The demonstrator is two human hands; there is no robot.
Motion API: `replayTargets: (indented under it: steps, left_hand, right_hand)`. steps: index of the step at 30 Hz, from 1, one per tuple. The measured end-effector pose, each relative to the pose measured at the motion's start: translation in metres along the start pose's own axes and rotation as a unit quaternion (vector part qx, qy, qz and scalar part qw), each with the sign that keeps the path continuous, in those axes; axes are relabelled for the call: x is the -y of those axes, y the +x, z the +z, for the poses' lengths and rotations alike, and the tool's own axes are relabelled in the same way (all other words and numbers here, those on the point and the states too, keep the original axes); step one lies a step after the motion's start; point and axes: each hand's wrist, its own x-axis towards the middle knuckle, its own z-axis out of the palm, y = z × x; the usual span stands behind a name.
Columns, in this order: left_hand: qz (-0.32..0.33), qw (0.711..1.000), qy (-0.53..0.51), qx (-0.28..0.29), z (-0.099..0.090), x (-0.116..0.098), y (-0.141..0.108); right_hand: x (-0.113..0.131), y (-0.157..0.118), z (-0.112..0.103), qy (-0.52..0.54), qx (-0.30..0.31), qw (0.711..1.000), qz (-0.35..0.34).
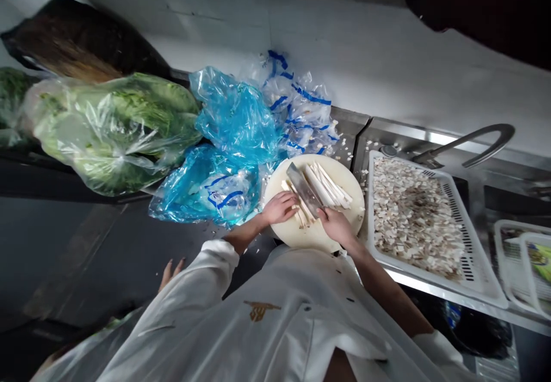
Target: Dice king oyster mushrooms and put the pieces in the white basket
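Note:
On the round cream cutting board, my right hand is closed around the handle of a cleaver. Its broad grey blade slants away to the upper left. My left hand lies at the board's left side, bent fingers holding down pale strips beside the blade. Right of the cleaver rests a bundle of long white stalks, perhaps mushroom stems. What lies under my left fingers is partly hidden.
A white perforated basket of chopped pale pieces stands right, below a curved faucet. Blue plastic bags, crumpled clear bags and bagged leafy greens are left. Another person's hand shows at lower left.

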Motion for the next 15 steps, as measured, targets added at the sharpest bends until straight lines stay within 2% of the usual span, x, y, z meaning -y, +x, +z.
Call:
replayTargets:
  steps: [2,3,4,6,7,8,10,12,13,15]
  left_hand:
    - [-0.037,0.997,-0.035,-0.056,0.002,-0.01,-0.002]
    - [-0.08,0.989,-0.059,-0.111,0.005,-0.017,-0.002]
    - [-0.134,0.971,-0.092,-0.177,0.01,-0.025,0.0]
    - [-0.236,0.908,-0.199,-0.283,0.024,-0.044,0.011]
    - [-0.271,0.874,-0.27,-0.298,0.032,-0.053,0.02]
    - [-0.293,0.844,-0.344,-0.288,0.039,-0.061,0.029]
    - [-0.317,0.793,-0.465,-0.233,0.051,-0.072,0.048]
    - [-0.336,0.758,-0.521,-0.205,0.057,-0.077,0.059]
    - [-0.343,0.749,-0.527,-0.21,0.058,-0.077,0.059]
    - [-0.357,0.751,-0.498,-0.245,0.055,-0.073,0.049]
  right_hand:
    - [-0.011,-0.014,-0.01,0.092,-0.039,0.995,0.02]
    - [-0.016,-0.022,-0.012,0.168,-0.038,0.984,0.037]
    - [-0.02,-0.03,-0.013,0.255,-0.02,0.965,0.055]
    - [-0.025,-0.043,-0.011,0.418,0.055,0.902,0.09]
    - [-0.027,-0.047,-0.008,0.477,0.102,0.867,0.099]
    - [-0.028,-0.05,-0.005,0.516,0.145,0.838,0.102]
    - [-0.032,-0.051,0.0,0.547,0.196,0.808,0.103]
    - [-0.041,-0.049,0.0,0.552,0.195,0.804,0.101]
    - [-0.049,-0.048,-0.003,0.55,0.179,0.81,0.098]
    - [-0.07,-0.044,-0.016,0.524,0.118,0.839,0.088]
